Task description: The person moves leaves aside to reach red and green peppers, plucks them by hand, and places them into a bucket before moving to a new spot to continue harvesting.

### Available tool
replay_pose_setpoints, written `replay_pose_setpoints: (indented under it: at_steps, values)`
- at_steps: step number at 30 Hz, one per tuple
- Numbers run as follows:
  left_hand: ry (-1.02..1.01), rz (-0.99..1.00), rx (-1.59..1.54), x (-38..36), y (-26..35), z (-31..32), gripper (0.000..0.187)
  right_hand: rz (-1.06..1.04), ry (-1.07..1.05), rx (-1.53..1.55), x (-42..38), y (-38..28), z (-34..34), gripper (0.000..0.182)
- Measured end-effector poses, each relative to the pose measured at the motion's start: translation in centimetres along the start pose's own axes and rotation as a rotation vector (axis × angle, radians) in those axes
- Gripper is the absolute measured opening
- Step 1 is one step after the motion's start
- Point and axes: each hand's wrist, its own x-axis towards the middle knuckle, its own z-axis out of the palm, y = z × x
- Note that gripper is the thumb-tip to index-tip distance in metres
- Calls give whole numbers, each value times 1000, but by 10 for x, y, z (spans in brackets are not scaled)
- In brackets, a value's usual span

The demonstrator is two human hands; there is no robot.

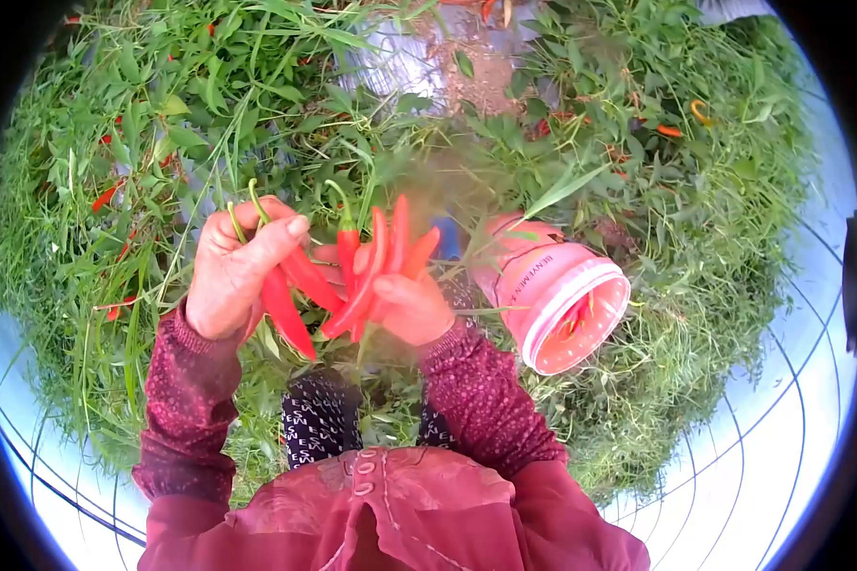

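Note:
My left hand (238, 257) is closed on the green stems of two red peppers (286, 309), which hang down toward the right from its thumb and fingers. Just to the right, my right hand (405, 305) wraps round several red peppers (373, 266), its thumb across them. One of these has a curled green stem pointing up. The two bunches are close together, with the pepper tips nearly meeting. Right of my right hand, a pink bucket (552, 290) leans toward the lower right, its mouth showing some red peppers (576, 317) inside.
Leafy green plants (229, 86) with scattered red peppers spread on both sides. Between the rows at the top lie a pale sheet (400, 67) and brown soil (476, 76). My legs in dark patterned trousers (319, 414) show below my hands.

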Motion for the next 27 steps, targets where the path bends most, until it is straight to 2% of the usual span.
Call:
replay_pose_setpoints:
  at_steps: [3, 5, 7, 9, 10, 11, 13, 14, 15, 16, 17, 19, 20, 21, 23, 24, 25, 26, 27]
  values:
    - [-152, -52, 85, 9, -11, 61, 8, -91, 124, 32, -39, -16, 9, 40]
    - [-181, -167, -22, 13, -29, 108, 11, -193, 220, 75, -78, -35, 12, 46]
    - [-270, -184, 50, 12, -51, 161, 11, -342, 347, 97, -124, -50, 0, 58]
    - [-394, 20, 192, 7, -102, 216, 14, -445, 526, 67, -183, -61, -28, 63]
    - [-430, -24, 203, -3, -112, 247, 19, -434, 629, 100, -219, -68, -47, 63]
    - [-465, -63, 212, -13, -121, 277, 24, -508, 713, 47, -243, -82, -42, 64]
    - [-602, 27, 419, -19, -169, 320, 33, -527, 837, -10, -300, -97, -76, 55]
    - [-612, 162, 431, -23, -207, 335, 35, -484, 917, -88, -314, -105, -86, 53]
    - [-619, 298, 440, -25, -240, 346, 37, -437, 996, -168, -325, -112, -96, 51]
    - [-795, 164, 620, -18, -253, 342, 54, -328, 1065, -254, -334, -113, -120, 51]
    - [-792, 154, 624, -11, -279, 336, 54, -211, 1123, -337, -338, -112, -145, 51]
    - [-888, 505, 669, 4, -318, 321, 53, -202, 1093, -404, -327, -108, -169, 52]
    - [-840, 519, 707, 13, -325, 313, 52, -193, 1192, -447, -322, -105, -176, 55]
    - [-820, 511, 733, 19, -302, 309, 52, -180, 1281, -494, -315, -100, -183, 59]
    - [-635, 214, 870, 34, -228, 298, 42, -207, 1504, -502, -328, -89, -214, 47]
    - [-545, 219, 907, 38, -223, 298, 46, -347, 1557, -607, -338, -79, -226, 44]
    - [-527, 196, 1002, 39, -223, 297, 52, -428, 1721, -551, -345, -72, -230, 45]
    - [-578, 67, 1022, 41, -222, 299, 57, -325, 1902, -633, -354, -70, -231, 49]
    - [-612, -8, 1040, 42, -225, 301, 64, -335, 1989, -579, -363, -64, -236, 53]
